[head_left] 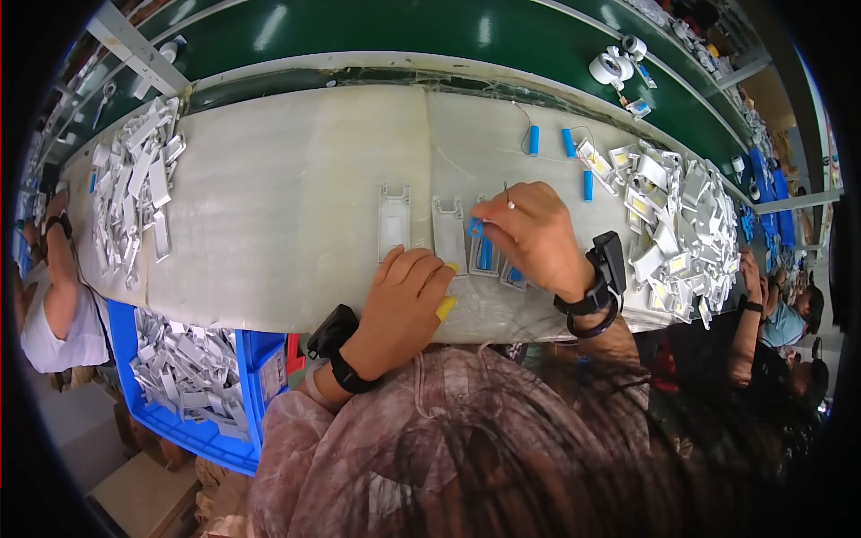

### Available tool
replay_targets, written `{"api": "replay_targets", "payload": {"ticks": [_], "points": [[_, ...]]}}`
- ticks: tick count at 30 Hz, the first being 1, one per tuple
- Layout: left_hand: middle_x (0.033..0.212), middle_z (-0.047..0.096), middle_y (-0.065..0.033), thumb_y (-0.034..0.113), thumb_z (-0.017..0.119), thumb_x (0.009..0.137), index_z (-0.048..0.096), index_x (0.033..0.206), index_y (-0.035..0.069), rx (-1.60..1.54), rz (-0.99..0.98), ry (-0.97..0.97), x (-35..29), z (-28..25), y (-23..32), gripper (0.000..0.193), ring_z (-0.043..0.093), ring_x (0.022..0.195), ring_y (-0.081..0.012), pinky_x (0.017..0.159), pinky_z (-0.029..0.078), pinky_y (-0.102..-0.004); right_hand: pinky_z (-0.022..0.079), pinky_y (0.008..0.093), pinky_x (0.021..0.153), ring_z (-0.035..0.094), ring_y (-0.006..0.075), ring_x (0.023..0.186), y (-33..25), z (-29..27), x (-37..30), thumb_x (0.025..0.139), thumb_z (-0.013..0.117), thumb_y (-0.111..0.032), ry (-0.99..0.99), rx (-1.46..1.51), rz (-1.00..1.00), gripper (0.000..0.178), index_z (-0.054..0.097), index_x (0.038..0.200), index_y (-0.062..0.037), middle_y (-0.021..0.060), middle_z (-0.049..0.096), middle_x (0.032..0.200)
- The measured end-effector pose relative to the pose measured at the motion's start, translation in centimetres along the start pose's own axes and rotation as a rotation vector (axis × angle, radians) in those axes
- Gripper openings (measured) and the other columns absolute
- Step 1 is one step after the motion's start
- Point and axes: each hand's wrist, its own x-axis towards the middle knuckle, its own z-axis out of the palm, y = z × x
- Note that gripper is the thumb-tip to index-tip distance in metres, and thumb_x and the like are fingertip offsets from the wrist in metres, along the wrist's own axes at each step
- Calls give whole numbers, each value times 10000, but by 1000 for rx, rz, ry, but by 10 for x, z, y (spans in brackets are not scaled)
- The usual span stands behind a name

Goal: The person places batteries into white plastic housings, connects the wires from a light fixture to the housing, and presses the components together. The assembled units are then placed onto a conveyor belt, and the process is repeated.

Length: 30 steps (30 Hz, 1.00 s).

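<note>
1. Because the right hand (535,240) covers much of the third and fourth white housings (394,213), a misplaced part beneath it could go unnoticed; its thumb and fingers are pinched on a small blue piece (474,227) above the third housing.
2. If that pinch slipped, the blue piece could drop or drag against the neighbouring housings, which stand close together.
3. The left hand (401,309) lies with bent fingers at the lower end of the leftmost housing; whether it grips the housing, I cannot tell. A careless push there might skew the row.
4. Thin wires run from loose blue cylinders (534,141) on the surface (278,206); a snag could pull one away or strain its joint.
5. Counted: four housings in a row before the person; two cylinders showing inside them, in the third and fourth; three loose cylinders beyond the right hand, near the right pile (682,224); two yellow finger covers (446,308) on the left hand.
6. One blue crate (184,438) of white parts sits below the surface's left part. Its contents, the right pile and the left pile (134,188) overlap too much to count.
</note>
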Motion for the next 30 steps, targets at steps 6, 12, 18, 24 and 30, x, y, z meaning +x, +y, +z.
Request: {"api": "replay_targets", "payload": {"ticks": [6,12,18,24,30], "points": [[1152,552,-73,142,672,761,577,1112,58,32,-17,47,-5,-5,-3,373,471,1189,-259,1071,319,-485,484,385,565,628,297,662,-28,11,3,741,768,-168,-249,312,492,288,596,959,-90,67,641,758],[1163,554,-73,132,666,751,588,1096,56,53,-28,27,-10,-5,-4,363,468,1201,-255,1078,310,-488,492,432,564,650,322,636,-40,34,7,773,734,-245,-335,7,467,355,537,1041,-122,84,629,660],[1188,552,-78,125,642,763,590,1109,48,28,-25,33,-13,-5,-5,358,464,1214,-259,1078,307,-488,496,440,568,647,330,638,-44,48,1,770,733,-265,-380,-83,503,343,572,1040,-128,110,639,670],[1158,554,-92,118,639,765,586,1110,37,10,-14,43,-12,-5,-5,359,470,1197,-270,1080,306,-489,496,390,559,645,287,624,-41,47,-9,819,701,-187,-287,-83,384,248,646,1024,-57,116,643,705],[1176,546,-100,139,674,777,586,1125,58,43,-21,17,-16,-8,-5,367,466,1208,-280,1076,312,-493,400,197,531,537,42,598,-22,-23,11,897,654,-77,164,283,674,143,671,1012,6,18,604,645]]}}
